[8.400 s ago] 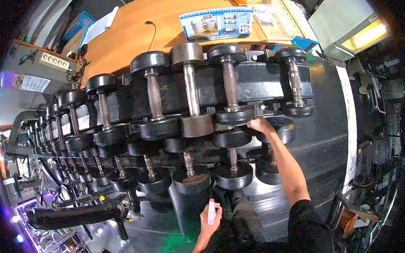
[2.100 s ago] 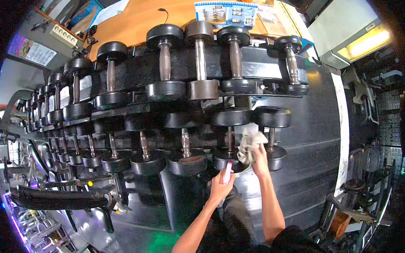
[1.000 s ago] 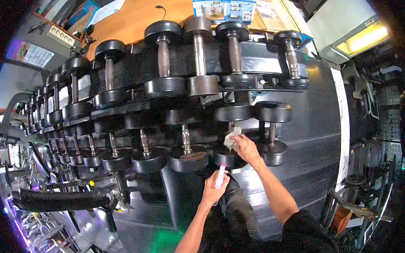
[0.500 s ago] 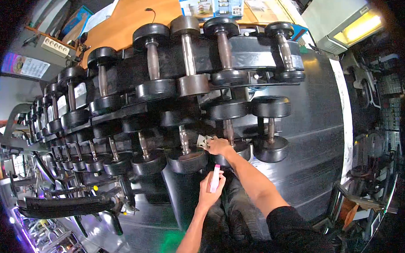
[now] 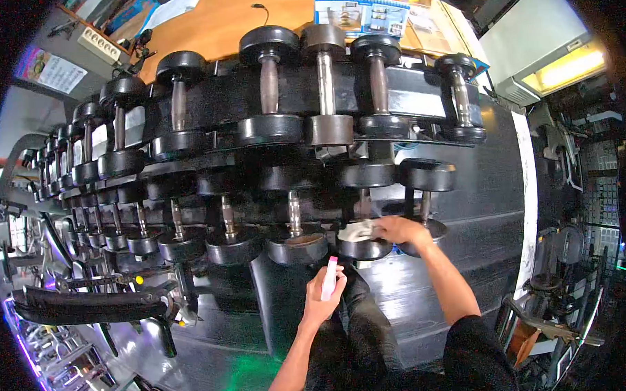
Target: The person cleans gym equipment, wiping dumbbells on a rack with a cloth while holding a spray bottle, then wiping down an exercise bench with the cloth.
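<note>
My left hand (image 5: 321, 296) is closed around a slim white bottle with a pink cap (image 5: 328, 280), held upright in front of the lower rack. My right hand (image 5: 401, 231) pinches a crumpled whitish cloth (image 5: 356, 231), which lies against the near head of a black dumbbell (image 5: 365, 250) on the lower tier. That dumbbell's handle shows just beyond the cloth. Left of it rests another black dumbbell (image 5: 298, 251) with a brownish patch on its near head. The rightmost lower dumbbell (image 5: 428, 176) is partly covered by my right hand and forearm.
A two-tier rack holds several dumbbells, including a brownish metal one (image 5: 328, 131) on the upper tier. Behind it stands a wooden desk (image 5: 231, 19) with a desk calendar (image 5: 362, 16). A padded bench (image 5: 89, 304) is at the lower left, and dark flooring (image 5: 486, 210) lies right.
My right hand has moved right with the cloth, from beside the dumbbell onto its near head. The view has shifted a little. My left hand keeps the bottle in about the same place.
</note>
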{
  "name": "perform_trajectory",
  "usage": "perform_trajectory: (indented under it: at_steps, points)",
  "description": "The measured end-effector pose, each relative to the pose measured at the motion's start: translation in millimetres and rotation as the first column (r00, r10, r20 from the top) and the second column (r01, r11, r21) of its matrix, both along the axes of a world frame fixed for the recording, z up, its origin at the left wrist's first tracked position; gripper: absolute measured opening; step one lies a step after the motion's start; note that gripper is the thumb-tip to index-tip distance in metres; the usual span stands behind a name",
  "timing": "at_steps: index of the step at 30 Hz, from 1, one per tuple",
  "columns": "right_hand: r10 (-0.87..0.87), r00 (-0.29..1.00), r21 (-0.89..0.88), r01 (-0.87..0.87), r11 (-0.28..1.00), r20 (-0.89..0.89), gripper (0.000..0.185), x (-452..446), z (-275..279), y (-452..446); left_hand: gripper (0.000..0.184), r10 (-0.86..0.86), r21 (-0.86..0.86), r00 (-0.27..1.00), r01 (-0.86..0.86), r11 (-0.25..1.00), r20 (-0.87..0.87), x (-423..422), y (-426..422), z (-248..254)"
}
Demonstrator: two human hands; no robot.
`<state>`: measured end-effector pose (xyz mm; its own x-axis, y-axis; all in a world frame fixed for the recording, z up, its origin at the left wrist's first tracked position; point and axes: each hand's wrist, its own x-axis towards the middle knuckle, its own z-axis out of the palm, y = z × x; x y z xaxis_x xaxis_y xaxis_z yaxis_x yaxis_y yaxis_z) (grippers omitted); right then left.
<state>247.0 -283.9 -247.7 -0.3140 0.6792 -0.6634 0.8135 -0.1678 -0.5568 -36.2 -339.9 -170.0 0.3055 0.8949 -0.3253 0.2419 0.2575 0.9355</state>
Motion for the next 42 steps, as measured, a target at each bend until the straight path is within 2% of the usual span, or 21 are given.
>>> perform_trajectory:
  at_steps: [3, 4, 5, 7, 9, 13, 15, 17, 19, 21, 23, 24, 26, 27, 29, 31, 33, 36, 39, 41, 42]
  points:
    - [0.115, 0.953, -0.188, -0.063, 0.980, 0.280, 0.048, 19, 40, 20, 0.017, 0.014, -0.012, 1.000, -0.014, 1.000, 0.001, -9, 2, 1]
    - [0.132, 0.896, -0.211, -0.045, 0.976, 0.423, 0.052, 41, -20, 10, 0.017, 0.011, -0.012, 1.000, -0.011, 1.000, 0.004, -11, 4, 2]
    - [0.129, 0.896, -0.211, -0.040, 0.977, 0.425, 0.052, 41, -32, 9, 0.017, -0.001, -0.044, 1.000, 0.000, 0.999, -0.024, -13, 5, 3]
    - [-0.181, 0.900, 0.024, 0.186, 0.982, 0.396, 0.048, 34, -46, 6, 0.017, -0.020, -0.077, 0.998, 0.016, 0.997, -0.053, -15, 5, 2]
    - [-0.361, 0.853, 0.101, 0.350, 0.931, 0.378, 0.037, 11, -78, -2, 0.017, -0.025, -0.035, 0.999, 0.024, 0.999, -0.043, -17, 2, -3]
    - [-0.234, 0.879, 0.078, 0.222, 0.972, 0.415, 0.034, -5, -94, -9, 0.016, 0.003, 0.022, 1.000, -0.003, 1.000, 0.009, -21, -2, -1]
    - [-0.102, 0.937, 0.047, 0.091, 0.995, 0.335, 0.031, 1, -86, -7, 0.016, 0.020, -0.032, 1.000, -0.020, 0.999, 0.015, -22, -3, 1]
    - [-0.081, 0.930, 0.045, 0.069, 0.997, 0.359, 0.030, -3, -62, 3, 0.017, 0.017, -0.044, 1.000, -0.016, 0.999, 0.003, -24, -4, -1]
    - [0.212, 0.854, -0.075, -0.200, 0.977, 0.476, 0.030, -16, -32, 16, 0.017, 0.036, -0.023, 0.999, -0.036, 0.999, 0.009, -27, -7, -3]
    - [0.248, 0.861, -0.128, -0.213, 0.969, 0.444, 0.029, -39, 13, 23, 0.017, 0.034, -0.034, 0.999, -0.034, 0.999, 0.003, -29, -9, -1]
    - [0.128, 0.956, 0.065, -0.150, 0.987, 0.264, 0.032, -60, 41, 28, 0.016, 0.034, -0.036, 0.999, -0.034, 0.999, 0.002, -27, -9, -1]
    - [0.129, 0.956, 0.068, -0.152, 0.986, 0.264, 0.032, -68, 39, 32, 0.016, 0.027, -0.018, 1.000, -0.027, 0.999, 0.002, -27, -10, -3]
    - [-0.132, 0.982, 0.187, 0.105, 0.977, 0.135, 0.031, -83, 22, 38, 0.015, 0.021, 0.005, 1.000, -0.021, 1.000, -0.009, -27, -9, -3]
    - [-0.132, 0.983, 0.188, 0.107, 0.976, 0.125, 0.031, -91, 8, 38, 0.015, 0.028, -0.024, 1.000, -0.028, 0.999, -0.006, -26, -9, -1]
    - [-0.021, 0.953, 0.105, -0.012, 0.994, 0.303, 0.033, -106, -38, 32, 0.015, 0.031, -0.054, 0.999, -0.031, 0.998, -0.008, -27, -9, -2]
    - [0.008, 0.925, 0.180, -0.083, 0.980, 0.380, 0.034, -119, -57, 30, 0.014, 0.035, -0.004, 0.999, -0.035, 0.999, 0.021, -26, -8, -6]
    - [0.041, 0.931, -0.059, -0.021, 0.998, 0.363, 0.035, -125, -49, 42, 0.014, 0.028, -0.017, 1.000, -0.028, 0.999, -0.005, -27, -6, -3]
    - [0.001, 0.929, 0.053, -0.022, 0.998, 0.370, 0.032, -111, -54, 30, 0.013, 0.024, -0.023, 1.000, -0.024, 0.999, -0.018, -24, -9, -2]
    - [-0.010, 0.950, 0.195, -0.054, 0.979, 0.311, 0.033, -91, -19, 4, 0.014, 0.041, 0.021, 0.999, -0.041, 0.999, -0.012, -24, -12, -1]
    - [-0.080, 0.982, 0.404, 0.004, 0.915, 0.172, 0.031, -69, -4, -15, 0.013, 0.024, 0.032, 1.000, -0.024, 0.999, 0.004, -26, -16, -1]
    - [-0.112, 0.984, 0.325, 0.062, 0.944, 0.139, 0.031, -56, 4, -17, 0.013, 0.031, 0.031, 0.999, -0.032, 0.999, 0.009, -27, -17, 1]
